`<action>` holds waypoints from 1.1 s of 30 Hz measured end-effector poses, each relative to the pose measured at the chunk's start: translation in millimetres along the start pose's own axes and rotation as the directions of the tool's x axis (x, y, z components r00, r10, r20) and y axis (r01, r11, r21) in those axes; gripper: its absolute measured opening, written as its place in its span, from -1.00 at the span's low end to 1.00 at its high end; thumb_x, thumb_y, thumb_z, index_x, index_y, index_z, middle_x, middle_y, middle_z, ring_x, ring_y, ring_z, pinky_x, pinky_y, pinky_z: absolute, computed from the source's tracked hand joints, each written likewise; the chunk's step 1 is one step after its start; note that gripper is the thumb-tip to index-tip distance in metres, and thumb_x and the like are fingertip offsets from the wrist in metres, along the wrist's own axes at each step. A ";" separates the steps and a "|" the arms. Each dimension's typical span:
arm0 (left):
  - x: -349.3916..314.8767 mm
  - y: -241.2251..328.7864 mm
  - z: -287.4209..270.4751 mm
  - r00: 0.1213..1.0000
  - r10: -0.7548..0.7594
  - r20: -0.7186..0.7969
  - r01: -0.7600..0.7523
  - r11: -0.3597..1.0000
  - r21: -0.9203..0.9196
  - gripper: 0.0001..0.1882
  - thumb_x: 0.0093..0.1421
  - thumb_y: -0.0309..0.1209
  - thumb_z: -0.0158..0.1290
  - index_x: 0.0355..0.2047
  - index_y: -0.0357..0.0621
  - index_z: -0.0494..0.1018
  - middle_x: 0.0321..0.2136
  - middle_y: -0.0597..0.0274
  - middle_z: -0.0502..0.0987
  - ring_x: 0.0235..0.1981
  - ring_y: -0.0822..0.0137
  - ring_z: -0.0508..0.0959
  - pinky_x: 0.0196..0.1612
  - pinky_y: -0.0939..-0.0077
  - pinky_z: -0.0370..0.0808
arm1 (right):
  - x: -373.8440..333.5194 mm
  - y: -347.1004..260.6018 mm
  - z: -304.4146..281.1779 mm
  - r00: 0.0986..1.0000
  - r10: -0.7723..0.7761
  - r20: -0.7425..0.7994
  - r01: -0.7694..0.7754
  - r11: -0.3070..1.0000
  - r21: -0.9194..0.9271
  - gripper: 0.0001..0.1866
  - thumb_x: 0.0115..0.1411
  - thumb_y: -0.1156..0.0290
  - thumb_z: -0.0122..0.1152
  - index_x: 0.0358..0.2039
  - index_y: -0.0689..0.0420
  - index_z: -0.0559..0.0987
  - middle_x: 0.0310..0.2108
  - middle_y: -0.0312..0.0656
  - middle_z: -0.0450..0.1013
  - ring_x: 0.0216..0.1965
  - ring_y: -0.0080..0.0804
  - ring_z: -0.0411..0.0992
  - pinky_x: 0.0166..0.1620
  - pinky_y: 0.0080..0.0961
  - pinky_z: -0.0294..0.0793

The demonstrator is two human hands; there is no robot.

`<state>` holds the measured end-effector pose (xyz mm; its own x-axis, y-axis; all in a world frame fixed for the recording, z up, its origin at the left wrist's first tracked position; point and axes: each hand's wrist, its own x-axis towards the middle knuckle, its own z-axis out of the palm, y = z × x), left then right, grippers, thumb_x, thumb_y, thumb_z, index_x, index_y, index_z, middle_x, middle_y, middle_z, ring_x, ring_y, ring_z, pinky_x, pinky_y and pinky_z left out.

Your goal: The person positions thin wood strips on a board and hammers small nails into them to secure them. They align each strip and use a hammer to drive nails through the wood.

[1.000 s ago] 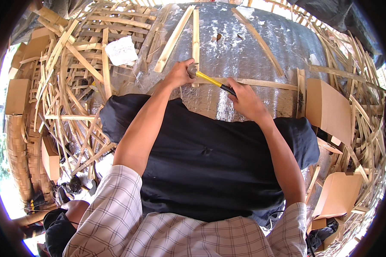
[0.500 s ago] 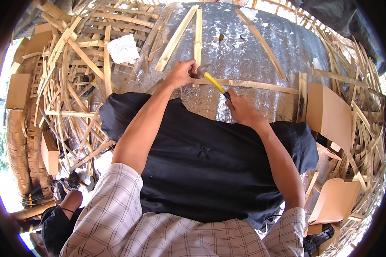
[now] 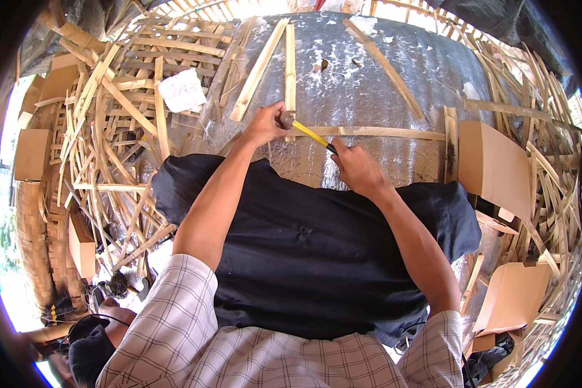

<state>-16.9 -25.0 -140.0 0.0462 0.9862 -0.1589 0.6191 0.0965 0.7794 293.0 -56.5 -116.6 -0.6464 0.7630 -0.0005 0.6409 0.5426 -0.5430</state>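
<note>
Right now the right hand (image 3: 355, 169) grips a yellow-handled hammer (image 3: 307, 132); left hand (image 3: 265, 123) pinches at its head by the bamboo strip (image 3: 368, 131). A stray blow could hit those fingers.

Flat brown cardboard pieces lie among the bamboo strips: one large sheet (image 3: 495, 165) at right, another (image 3: 514, 297) lower right, smaller boxes (image 3: 31, 154) at far left. A crumpled white paper sheet (image 3: 182, 90) rests upper left. No screens observed.

slat pile (image 3: 110, 149) left of sheet (image 3: 381, 71) | boxes (image 3: 495, 165) right | cloth (image 3: 304, 246) in front | strips (image 3: 290, 71) on sheet
</note>
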 end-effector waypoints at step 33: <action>0.6 10.6 6.2 0.999 0.000 -0.039 0.001 1.000 0.014 -0.40 0.05 -0.58 0.44 -0.06 -0.14 0.25 -0.33 0.09 0.68 -0.30 0.39 0.70 -0.19 0.40 0.67 | -5.6 -2.7 -3.4 0.999 -0.010 -0.047 0.012 0.999 0.043 -0.61 0.40 0.39 0.15 0.17 0.18 0.34 -0.51 0.19 0.50 -0.43 0.33 0.50 -0.33 0.19 0.45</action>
<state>-5.4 -24.2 -135.6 0.0157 0.9906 -0.1357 0.6298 0.0956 0.7709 296.3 -61.0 -112.2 -0.6322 0.7736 0.0444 0.6149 0.5357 -0.5787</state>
